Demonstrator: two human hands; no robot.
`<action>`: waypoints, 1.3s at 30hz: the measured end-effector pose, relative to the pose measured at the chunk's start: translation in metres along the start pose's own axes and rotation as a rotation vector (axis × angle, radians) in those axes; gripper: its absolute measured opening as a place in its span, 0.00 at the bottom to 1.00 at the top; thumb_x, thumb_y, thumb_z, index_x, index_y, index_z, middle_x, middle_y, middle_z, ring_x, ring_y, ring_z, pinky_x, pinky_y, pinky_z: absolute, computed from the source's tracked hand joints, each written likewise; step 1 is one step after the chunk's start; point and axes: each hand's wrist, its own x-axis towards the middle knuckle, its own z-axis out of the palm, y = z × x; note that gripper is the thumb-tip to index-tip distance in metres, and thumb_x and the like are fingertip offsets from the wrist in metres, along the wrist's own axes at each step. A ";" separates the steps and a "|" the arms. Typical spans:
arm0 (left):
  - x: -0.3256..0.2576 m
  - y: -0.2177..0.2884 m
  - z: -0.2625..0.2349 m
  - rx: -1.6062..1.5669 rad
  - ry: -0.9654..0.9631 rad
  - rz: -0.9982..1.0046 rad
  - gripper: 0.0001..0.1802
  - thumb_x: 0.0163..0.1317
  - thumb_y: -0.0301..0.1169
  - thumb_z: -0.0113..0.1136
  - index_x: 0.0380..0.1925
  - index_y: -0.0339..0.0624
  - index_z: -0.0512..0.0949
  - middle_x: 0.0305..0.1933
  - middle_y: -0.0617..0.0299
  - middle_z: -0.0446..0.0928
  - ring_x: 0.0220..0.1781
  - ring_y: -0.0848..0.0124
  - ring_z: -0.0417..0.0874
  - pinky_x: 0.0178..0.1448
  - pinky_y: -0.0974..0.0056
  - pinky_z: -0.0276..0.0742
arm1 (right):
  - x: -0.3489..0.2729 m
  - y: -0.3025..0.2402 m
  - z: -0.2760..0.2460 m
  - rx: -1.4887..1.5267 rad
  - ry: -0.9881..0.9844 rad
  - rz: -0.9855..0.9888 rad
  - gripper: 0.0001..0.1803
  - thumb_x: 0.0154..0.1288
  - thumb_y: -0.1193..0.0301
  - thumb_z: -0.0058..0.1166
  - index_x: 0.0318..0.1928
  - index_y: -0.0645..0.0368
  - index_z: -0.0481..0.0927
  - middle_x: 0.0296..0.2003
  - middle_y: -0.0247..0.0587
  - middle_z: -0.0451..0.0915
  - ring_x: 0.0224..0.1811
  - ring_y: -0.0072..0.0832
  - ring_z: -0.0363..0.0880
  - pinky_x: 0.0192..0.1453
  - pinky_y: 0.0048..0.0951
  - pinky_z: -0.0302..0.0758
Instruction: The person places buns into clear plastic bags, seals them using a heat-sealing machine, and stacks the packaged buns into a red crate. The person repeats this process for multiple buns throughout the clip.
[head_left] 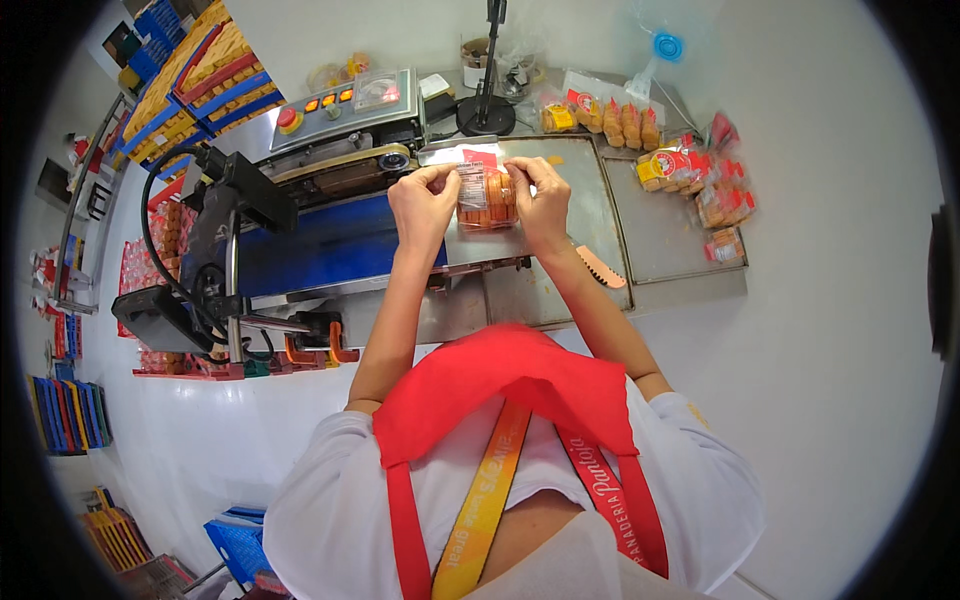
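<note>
Over the metal worktop [590, 180], I have a clear plastic package of orange-brown baked goods [488, 212], with a printed panel on its left part and a red patch at the top. My left hand [424, 208] pinches the package's upper left corner. At the upper right corner, the thumb and fingers of my right hand [541, 200] are pressed together on the wrapper. The package lies between the two hands, just right of the blue conveyor belt [340, 240]. A pale orange serrated strip [597, 266] lies beside my right forearm.
A conveyor machine with a control panel [345, 110] and a black printer-like head [250, 190] stands left. Several filled packages [690, 170] lie at right. A black stand [487, 115] rises at the back; yellow crates [215, 80] are stacked far left.
</note>
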 end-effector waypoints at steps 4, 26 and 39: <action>0.007 0.002 -0.004 -0.039 -0.080 -0.043 0.12 0.56 0.32 0.65 0.34 0.33 0.84 0.23 0.59 0.82 0.25 0.80 0.81 0.32 0.73 0.75 | 0.000 -0.001 0.000 0.047 -0.035 0.076 0.03 0.60 0.77 0.55 0.34 0.65 0.80 0.28 0.44 0.79 0.28 0.34 0.78 0.34 0.29 0.73; 0.023 -0.044 0.010 -0.834 -0.266 -0.151 0.06 0.56 0.24 0.65 0.34 0.34 0.83 0.34 0.61 0.83 0.36 0.78 0.80 0.46 0.73 0.73 | 0.020 0.048 -0.001 0.655 -0.266 0.357 0.05 0.59 0.75 0.62 0.34 0.64 0.84 0.32 0.35 0.83 0.35 0.17 0.78 0.45 0.20 0.72; 0.033 -0.048 0.010 -0.683 -0.201 -0.164 0.10 0.55 0.22 0.65 0.35 0.37 0.73 0.31 0.59 0.83 0.35 0.76 0.82 0.43 0.73 0.75 | 0.017 0.039 0.006 0.688 -0.125 0.463 0.13 0.56 0.78 0.63 0.42 0.66 0.76 0.31 0.40 0.83 0.35 0.19 0.80 0.43 0.21 0.74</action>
